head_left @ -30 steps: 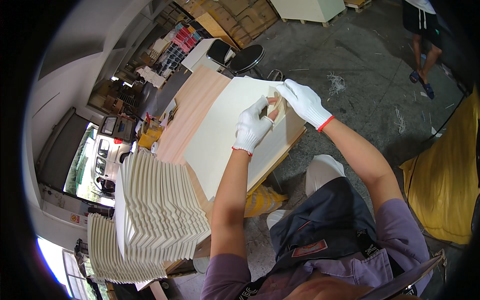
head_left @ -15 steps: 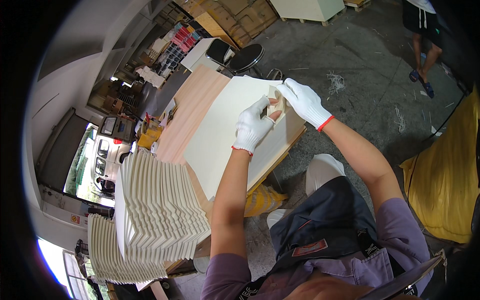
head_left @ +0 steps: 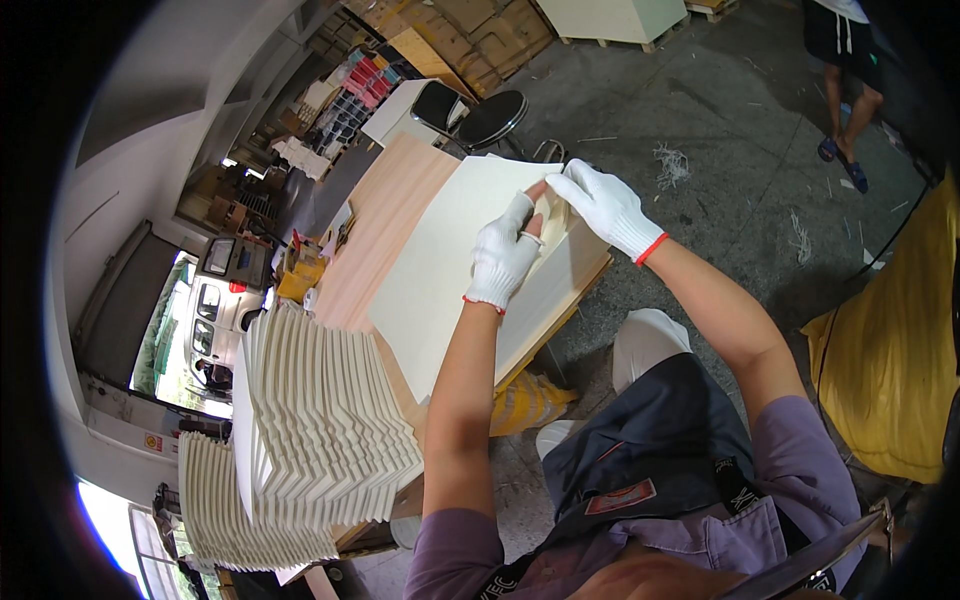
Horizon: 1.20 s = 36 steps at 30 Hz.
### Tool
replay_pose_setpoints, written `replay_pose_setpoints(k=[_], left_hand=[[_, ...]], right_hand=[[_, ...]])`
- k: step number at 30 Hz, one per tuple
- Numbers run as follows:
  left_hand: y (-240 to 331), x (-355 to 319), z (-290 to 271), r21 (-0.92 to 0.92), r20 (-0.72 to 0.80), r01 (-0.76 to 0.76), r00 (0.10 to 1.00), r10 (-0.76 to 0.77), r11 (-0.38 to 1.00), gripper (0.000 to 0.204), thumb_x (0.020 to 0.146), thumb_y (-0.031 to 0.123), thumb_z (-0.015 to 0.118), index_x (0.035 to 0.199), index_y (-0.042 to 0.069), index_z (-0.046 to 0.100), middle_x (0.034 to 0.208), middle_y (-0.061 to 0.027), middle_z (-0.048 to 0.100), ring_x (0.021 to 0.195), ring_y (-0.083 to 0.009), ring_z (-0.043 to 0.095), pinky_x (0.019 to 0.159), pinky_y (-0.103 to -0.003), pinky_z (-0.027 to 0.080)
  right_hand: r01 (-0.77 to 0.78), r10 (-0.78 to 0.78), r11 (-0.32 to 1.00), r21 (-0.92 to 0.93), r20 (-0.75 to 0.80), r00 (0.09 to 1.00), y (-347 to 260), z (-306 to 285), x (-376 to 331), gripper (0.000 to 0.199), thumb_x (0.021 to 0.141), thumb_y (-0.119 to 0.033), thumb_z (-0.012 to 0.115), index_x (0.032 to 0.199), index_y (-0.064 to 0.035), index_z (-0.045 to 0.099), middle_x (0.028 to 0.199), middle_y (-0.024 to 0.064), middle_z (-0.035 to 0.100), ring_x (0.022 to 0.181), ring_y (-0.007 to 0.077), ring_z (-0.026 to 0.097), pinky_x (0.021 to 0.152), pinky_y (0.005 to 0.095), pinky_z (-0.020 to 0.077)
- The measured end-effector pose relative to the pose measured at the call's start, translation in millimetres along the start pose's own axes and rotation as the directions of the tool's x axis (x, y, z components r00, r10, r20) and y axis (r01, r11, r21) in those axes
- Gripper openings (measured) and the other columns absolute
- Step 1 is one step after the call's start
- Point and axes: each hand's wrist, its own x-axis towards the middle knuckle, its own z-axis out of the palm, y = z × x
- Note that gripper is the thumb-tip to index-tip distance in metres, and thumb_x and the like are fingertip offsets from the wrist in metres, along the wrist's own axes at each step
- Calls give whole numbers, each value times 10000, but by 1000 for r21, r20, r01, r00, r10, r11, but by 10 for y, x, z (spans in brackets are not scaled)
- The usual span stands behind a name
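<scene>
A large cream card sheet [head_left: 440, 270] lies on the table in front of me. At its far right corner both hands meet around a small folded-looking cream piece of card [head_left: 552, 222], mostly hidden by the fingers. Whether it belongs to the sheet, I cannot tell. My left hand [head_left: 505, 250], in a white glove with bare thumb and fingertip, is closed on the near side of this piece. My right hand [head_left: 605, 205], in a white glove with a red cuff, curls its fingers over the piece's far side.
Tall stacks of cream card [head_left: 325, 410] stand at the left. Bare wood-grain tabletop [head_left: 390, 190] runs beyond the sheet. A black round stool [head_left: 492, 118] stands past the far end. Yellow sacking [head_left: 890, 340] is at the right; a person [head_left: 845, 90] stands far right.
My left fingers have shifted slightly left and up around the card piece, with the fingertip now nearer the right hand. My right hand has barely moved.
</scene>
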Motion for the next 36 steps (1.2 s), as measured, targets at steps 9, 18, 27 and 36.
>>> replay_pose_setpoints(k=[9,18,27,36], left_hand=[[74,16,-48,179,165,144,971,-174,973,298,933,286,729,1209,176,714,1025,-150,752,916,-305,724,821,-375,554],[123,0,-22,131,134,35,990,-53,991,351,892,126,736,1241,147,711,772,-49,643,639,-159,643,637,-321,528],[193,-115,3,415,69,-193,981,181,889,412,833,165,688,1243,201,689,1152,-97,704,995,-329,692,811,-431,577],[2,237,43,468,84,-13,996,-29,884,321,892,259,691,1203,178,697,1151,-104,701,1040,-329,683,886,-442,554]], right_hand=[[23,-24,1000,-15,-66,998,108,86,25,459,1056,-533,433,1074,-100,586,940,176,699,908,383,678,768,483,497],[37,-36,999,21,-63,997,73,9,-4,442,1055,-508,430,1091,-99,593,931,177,688,895,392,671,771,491,490],[89,-40,928,-362,140,989,137,-293,-78,516,979,-584,482,1026,-107,674,896,149,717,849,358,699,765,462,535],[495,-487,659,-566,180,855,71,-346,83,380,998,-459,538,927,-119,693,841,132,710,781,319,700,710,445,553]])
